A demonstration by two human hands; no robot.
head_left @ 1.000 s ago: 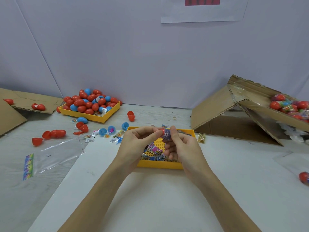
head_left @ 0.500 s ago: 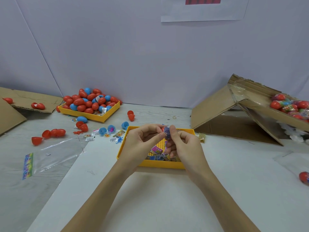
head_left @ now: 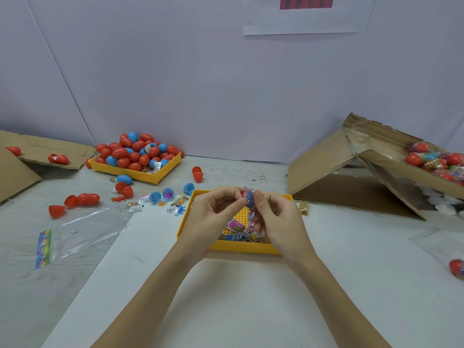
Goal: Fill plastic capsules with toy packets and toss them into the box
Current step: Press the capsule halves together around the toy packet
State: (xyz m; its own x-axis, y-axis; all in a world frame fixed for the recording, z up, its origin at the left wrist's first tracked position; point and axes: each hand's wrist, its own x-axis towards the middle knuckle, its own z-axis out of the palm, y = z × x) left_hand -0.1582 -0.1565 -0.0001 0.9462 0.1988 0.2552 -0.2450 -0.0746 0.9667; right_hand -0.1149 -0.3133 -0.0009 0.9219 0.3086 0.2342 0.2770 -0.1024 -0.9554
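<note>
1. The toy packet (head_left: 249, 200) is small and purple. It sits between the fingertips of both hands, just above the far edge of the near yellow tray (head_left: 241, 247). A bit of a red capsule (head_left: 243, 195) peeks out behind it, so I think the packet is being pushed into the capsule.

2. The left hand (head_left: 213, 217) pinches the red capsule and packet with its thumb and fingers curled in. I think it keeps the capsule steady.

3. The right hand (head_left: 278, 219) pinches the packet from the other side, thumb on top. It looks like this hand does the stuffing (the packet is soft and may need folding to fit).

4. The hands work right over the near tray because more packets (head_left: 238, 228) lie in it, easy to grab.

5. The cardboard box (head_left: 401, 167) lies tipped to the right, well apart from the hands, with finished capsules (head_left: 437, 162) inside. Its open side makes tossing easy.

6. Empty capsules (head_left: 135, 151) are heaped in the far yellow tray (head_left: 150, 175) on the left, and loose ones (head_left: 82, 199) lie on the table (head_left: 226, 297).

7. Compared with a second ago, the hands have squeezed closer together and the packet looks tucked in more. Less of it sticks out now.
</note>
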